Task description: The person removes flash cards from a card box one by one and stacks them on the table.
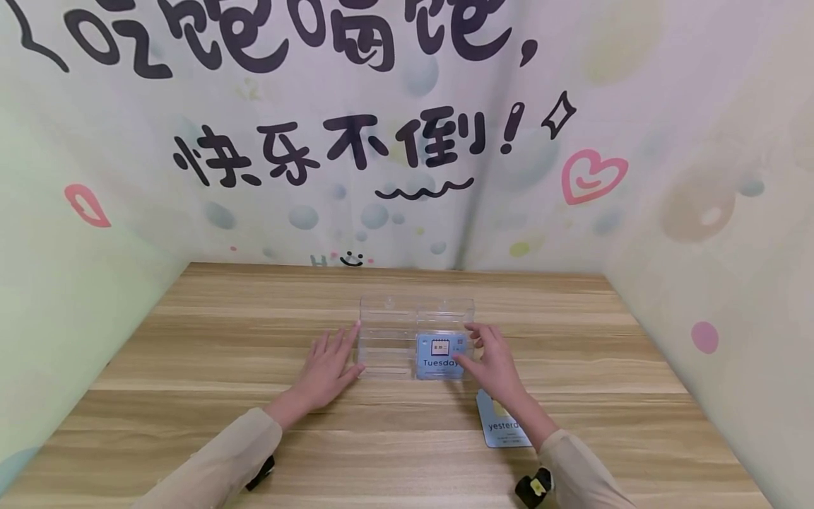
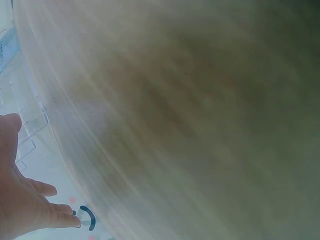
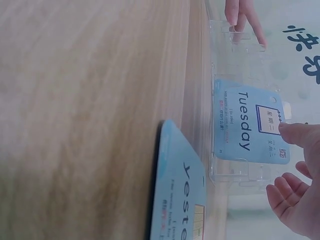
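A clear plastic card rack (image 1: 388,338) with two columns of slots stands on the table. In its lower right slot sits a blue "Tuesday" flashcard (image 1: 440,359), facing front. My right hand (image 1: 498,366) is at the rack's right side, its thumb touching the card's face; the right wrist view shows the other fingers (image 3: 284,192) loosely bent, apart from the card. My left hand (image 1: 326,372) lies at the rack's left edge, fingers spread and fingertips touching it or very near. The left wrist view catches only part of this hand (image 2: 22,200).
A blue "yesterday" card (image 1: 502,431), perhaps atop a stack, lies on the wooden table (image 1: 381,452) below my right wrist and is partly hidden by it. Behind the table hangs a printed cloth (image 1: 356,212) with large black characters.
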`<state>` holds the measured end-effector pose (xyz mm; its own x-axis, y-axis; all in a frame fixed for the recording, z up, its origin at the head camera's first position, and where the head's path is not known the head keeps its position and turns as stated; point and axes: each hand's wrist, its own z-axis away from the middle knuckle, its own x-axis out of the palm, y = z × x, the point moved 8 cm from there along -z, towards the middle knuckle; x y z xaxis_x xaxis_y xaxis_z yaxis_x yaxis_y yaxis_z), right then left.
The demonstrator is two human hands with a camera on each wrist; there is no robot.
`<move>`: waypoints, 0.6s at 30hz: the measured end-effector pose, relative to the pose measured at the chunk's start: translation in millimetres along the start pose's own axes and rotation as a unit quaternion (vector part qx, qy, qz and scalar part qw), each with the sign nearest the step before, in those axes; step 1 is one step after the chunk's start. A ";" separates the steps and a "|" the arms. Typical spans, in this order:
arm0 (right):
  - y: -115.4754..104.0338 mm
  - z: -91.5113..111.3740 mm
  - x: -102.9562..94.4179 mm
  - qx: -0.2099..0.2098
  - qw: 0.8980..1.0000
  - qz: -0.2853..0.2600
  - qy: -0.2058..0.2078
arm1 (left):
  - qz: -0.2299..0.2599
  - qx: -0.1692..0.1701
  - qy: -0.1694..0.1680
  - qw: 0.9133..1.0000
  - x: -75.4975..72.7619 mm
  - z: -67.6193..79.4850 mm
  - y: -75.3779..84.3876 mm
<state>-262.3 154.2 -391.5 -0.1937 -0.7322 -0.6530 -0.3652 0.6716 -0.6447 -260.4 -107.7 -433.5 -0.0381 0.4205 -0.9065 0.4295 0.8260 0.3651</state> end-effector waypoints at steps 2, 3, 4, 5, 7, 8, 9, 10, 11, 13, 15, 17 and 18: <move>0.3 -0.2 1.0 0.000 1.000 -0.001 0.000 | 0.000 0.000 0.000 1.000 -0.2 0.2 0.0; 0.5 -0.2 1.5 -0.001 1.000 -0.002 0.001 | 0.000 0.000 0.001 1.000 -0.4 0.4 0.2; 0.7 -0.2 1.8 0.000 1.000 -0.002 0.000 | -0.001 0.000 0.001 1.000 -0.3 0.2 0.0; 1.1 -0.3 2.2 0.000 1.000 -0.002 0.000 | -0.001 0.001 0.002 1.000 -0.5 0.1 0.2; 2.1 -0.7 3.3 0.002 1.000 -0.001 -0.001 | 0.003 0.001 0.003 1.000 -1.4 0.3 1.2; 2.3 -0.8 3.6 0.003 1.000 -0.002 -0.001 | 0.003 0.001 0.004 1.000 -1.5 0.3 1.3; 2.3 -0.9 3.9 0.003 1.000 -0.002 -0.001 | 0.003 0.000 0.003 1.000 -1.5 0.3 1.4; 2.5 -0.8 4.1 0.006 1.000 -0.003 -0.002 | 0.003 -0.001 0.003 1.000 -1.5 0.4 1.5; 2.7 -0.9 4.4 0.006 1.000 -0.005 -0.001 | 0.005 0.000 0.004 1.000 -2.0 0.4 2.0; 3.3 -0.8 4.8 0.007 1.000 -0.009 -0.002 | 0.004 -0.001 0.005 1.000 -2.4 0.4 2.2; 3.4 -0.6 5.0 0.007 1.000 -0.014 -0.001 | 0.003 -0.003 0.004 1.000 -2.4 0.4 2.3; 3.2 -0.5 5.0 0.004 1.000 -0.019 -0.001 | 0.004 -0.003 0.003 1.000 -2.6 0.5 2.5; 3.2 -0.6 5.0 0.002 1.000 -0.022 0.000 | 0.003 -0.004 0.001 1.000 -2.2 0.5 2.2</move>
<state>-265.0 152.7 -396.5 -0.1775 -0.7605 -0.6246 -0.3697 0.6397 -0.6739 -258.9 -107.1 -430.9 -0.0379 0.4258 -0.9040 0.4220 0.8269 0.3718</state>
